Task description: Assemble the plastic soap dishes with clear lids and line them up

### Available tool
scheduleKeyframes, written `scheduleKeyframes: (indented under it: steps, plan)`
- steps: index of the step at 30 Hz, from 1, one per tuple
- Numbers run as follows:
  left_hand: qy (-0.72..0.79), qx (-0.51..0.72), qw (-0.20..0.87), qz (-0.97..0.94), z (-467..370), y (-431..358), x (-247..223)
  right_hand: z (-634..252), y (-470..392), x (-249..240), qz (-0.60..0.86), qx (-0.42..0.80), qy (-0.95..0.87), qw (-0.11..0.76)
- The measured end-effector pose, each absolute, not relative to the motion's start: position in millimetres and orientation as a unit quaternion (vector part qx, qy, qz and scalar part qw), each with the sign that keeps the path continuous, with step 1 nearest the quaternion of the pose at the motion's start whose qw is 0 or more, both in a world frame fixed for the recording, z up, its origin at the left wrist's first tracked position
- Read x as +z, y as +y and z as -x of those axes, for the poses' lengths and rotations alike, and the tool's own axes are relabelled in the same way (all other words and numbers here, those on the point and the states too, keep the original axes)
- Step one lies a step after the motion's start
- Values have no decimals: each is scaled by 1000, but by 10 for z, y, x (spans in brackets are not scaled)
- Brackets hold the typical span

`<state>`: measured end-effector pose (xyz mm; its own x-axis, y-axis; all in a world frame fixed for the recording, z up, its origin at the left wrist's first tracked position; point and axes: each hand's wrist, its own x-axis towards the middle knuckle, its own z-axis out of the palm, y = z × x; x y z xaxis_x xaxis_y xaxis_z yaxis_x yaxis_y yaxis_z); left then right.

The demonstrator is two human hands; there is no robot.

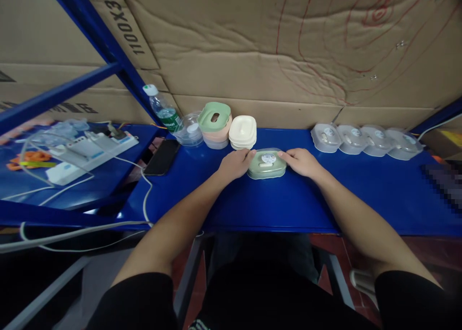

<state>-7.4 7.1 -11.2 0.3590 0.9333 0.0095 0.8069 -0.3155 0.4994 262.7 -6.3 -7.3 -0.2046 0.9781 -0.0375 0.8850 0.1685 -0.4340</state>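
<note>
Black sleeves (133,301) lie nearest; beyond, left hand (236,165) and right hand (301,161) grip the green container (267,165) at its left and right ends, ideally with even pressure.

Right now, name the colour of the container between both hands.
The container looks pale green in the head view.

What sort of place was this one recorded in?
Probably a makeshift indoor workstation: a blue bench backed by brown cardboard, with a row of lidded containers on the right and a white power strip on the left.
</note>
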Motion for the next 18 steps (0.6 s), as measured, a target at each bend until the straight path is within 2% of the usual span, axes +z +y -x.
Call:
scheduleKeyframes:
  steps: [9, 18]
  plan:
    - [538, 160, 224, -797, 84, 124, -165, -2611, -40, -89, 621, 236, -732, 151]
    - [503, 173, 271, -802, 89, 80, -129, -2695, 36, -205, 656, 179, -715, 165]
